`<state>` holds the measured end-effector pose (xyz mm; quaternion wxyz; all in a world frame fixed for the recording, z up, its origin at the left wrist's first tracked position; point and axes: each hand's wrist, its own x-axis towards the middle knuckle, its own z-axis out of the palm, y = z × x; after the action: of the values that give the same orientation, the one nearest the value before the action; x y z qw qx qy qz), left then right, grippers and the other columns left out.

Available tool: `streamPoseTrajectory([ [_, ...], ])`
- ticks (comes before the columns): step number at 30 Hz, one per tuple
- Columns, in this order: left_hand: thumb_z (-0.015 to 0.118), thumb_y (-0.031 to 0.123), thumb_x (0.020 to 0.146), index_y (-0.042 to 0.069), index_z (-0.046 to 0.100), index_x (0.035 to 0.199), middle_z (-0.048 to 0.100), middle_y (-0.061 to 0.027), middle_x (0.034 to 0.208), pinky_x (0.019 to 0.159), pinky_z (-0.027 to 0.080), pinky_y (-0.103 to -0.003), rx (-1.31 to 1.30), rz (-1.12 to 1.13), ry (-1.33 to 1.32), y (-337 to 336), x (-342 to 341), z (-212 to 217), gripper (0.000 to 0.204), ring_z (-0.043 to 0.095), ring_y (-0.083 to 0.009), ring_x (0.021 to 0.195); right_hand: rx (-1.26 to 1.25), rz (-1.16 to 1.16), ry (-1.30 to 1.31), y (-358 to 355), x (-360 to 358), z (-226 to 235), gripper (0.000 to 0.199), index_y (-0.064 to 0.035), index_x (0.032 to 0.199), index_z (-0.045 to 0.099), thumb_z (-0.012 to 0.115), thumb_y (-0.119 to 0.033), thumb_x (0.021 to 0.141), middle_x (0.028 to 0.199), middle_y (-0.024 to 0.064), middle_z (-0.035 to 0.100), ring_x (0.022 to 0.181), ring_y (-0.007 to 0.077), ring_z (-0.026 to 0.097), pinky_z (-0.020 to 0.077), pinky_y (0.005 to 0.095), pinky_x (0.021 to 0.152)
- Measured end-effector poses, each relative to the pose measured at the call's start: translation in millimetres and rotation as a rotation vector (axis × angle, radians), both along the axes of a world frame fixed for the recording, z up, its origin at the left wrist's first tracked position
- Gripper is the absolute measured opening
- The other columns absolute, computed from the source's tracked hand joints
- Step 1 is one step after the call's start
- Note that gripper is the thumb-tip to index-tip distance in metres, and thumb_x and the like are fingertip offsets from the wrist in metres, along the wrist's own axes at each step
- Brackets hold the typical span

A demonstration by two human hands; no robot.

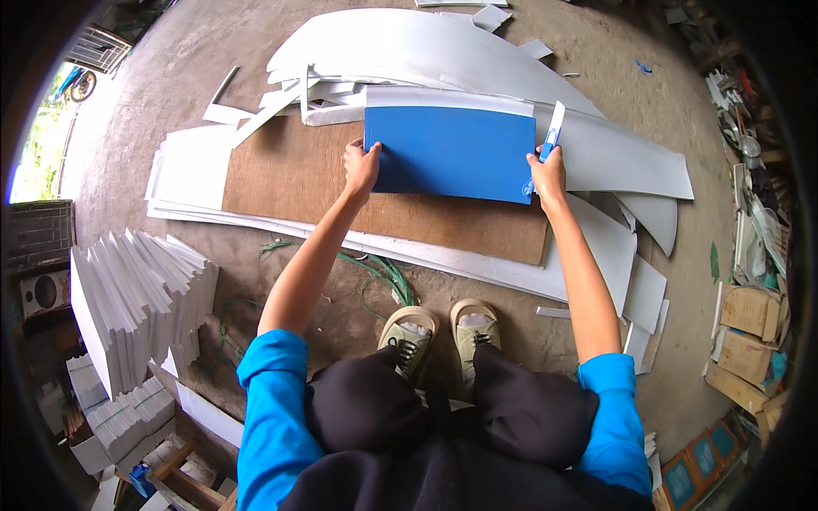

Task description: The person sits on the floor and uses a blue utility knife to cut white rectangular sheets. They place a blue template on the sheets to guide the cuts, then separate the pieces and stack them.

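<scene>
A rectangular blue sheet (pixel 452 153) is held up in front of me above a brown wooden board (pixel 294 179). My left hand (pixel 362 169) is closed on its left edge, thumb on the blue face. At the right edge, my right hand (pixel 550 175) is closed round a blue and white utility knife (pixel 551 136) that points away from me. That hand also touches the sheet's lower right corner; how firmly it grips the sheet I cannot tell. A white strip (pixel 443 100) shows along the sheet's far edge.
Large white sheets (pixel 409 43) with curved edges lie beyond the board, with more white sheets (pixel 187 166) under it. Green strings (pixel 392 277) lie near my shoes. A stack of white pieces (pixel 141 307) stands at left. Cardboard boxes (pixel 748 311) line the right side.
</scene>
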<state>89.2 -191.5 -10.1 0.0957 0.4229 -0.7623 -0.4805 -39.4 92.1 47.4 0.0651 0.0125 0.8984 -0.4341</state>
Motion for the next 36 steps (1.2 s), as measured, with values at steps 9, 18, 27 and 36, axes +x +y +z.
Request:
streamPoseTrajectory([
  [9, 0.041, 0.005, 0.090, 0.002, 0.023, 0.128, 0.035, -0.0132, 0.122, 0.100, 0.022, -0.031, 0.087, -0.356, 0.631, 27, 87, 49, 0.042, 0.032, -0.0191, 0.117, -0.508, 0.088, 0.057, 35, 70, 19, 0.030, -0.0044, 0.101, 0.042, 0.060, 0.001, 0.077, 0.087, 0.0009, 0.044, 0.077, 0.0098, 0.047, 0.0411, 0.0230, 0.072],
  [18, 0.045, 0.010, 0.089, -0.003, 0.013, 0.132, 0.031, -0.0251, 0.127, 0.099, 0.026, -0.036, -0.352, -0.333, 0.484, 38, 133, -25, 0.055, 0.033, -0.0350, 0.119, -0.315, 0.204, 0.196, 55, 102, -19, 0.048, -0.0030, 0.115, 0.039, 0.064, -0.001, 0.074, 0.096, 0.0069, 0.050, 0.091, 0.0190, 0.054, 0.0458, 0.0306, 0.076],
  [27, 0.048, 0.004, 0.086, -0.002, 0.026, 0.123, 0.045, -0.0218, 0.110, 0.090, 0.036, -0.034, -0.080, -0.444, 0.605, 35, 130, 15, 0.044, 0.047, -0.0303, 0.105, -0.292, 0.182, 0.116, 55, 101, -12, 0.048, -0.0021, 0.111, 0.040, 0.068, -0.009, 0.073, 0.095, 0.0065, 0.049, 0.090, 0.0205, 0.053, 0.0431, 0.0321, 0.079],
  [36, 0.054, 0.011, 0.080, -0.003, 0.037, 0.113, 0.047, -0.0194, 0.106, 0.087, 0.038, -0.041, -0.873, -0.894, 0.367, 25, 97, 260, 0.040, 0.046, -0.0337, 0.103, -0.553, 0.081, 0.305, 79, 64, 59, 0.055, -0.0003, 0.116, 0.039, 0.068, -0.025, 0.076, 0.113, 0.0110, 0.047, 0.103, 0.0192, 0.047, 0.0358, 0.0327, 0.091],
])
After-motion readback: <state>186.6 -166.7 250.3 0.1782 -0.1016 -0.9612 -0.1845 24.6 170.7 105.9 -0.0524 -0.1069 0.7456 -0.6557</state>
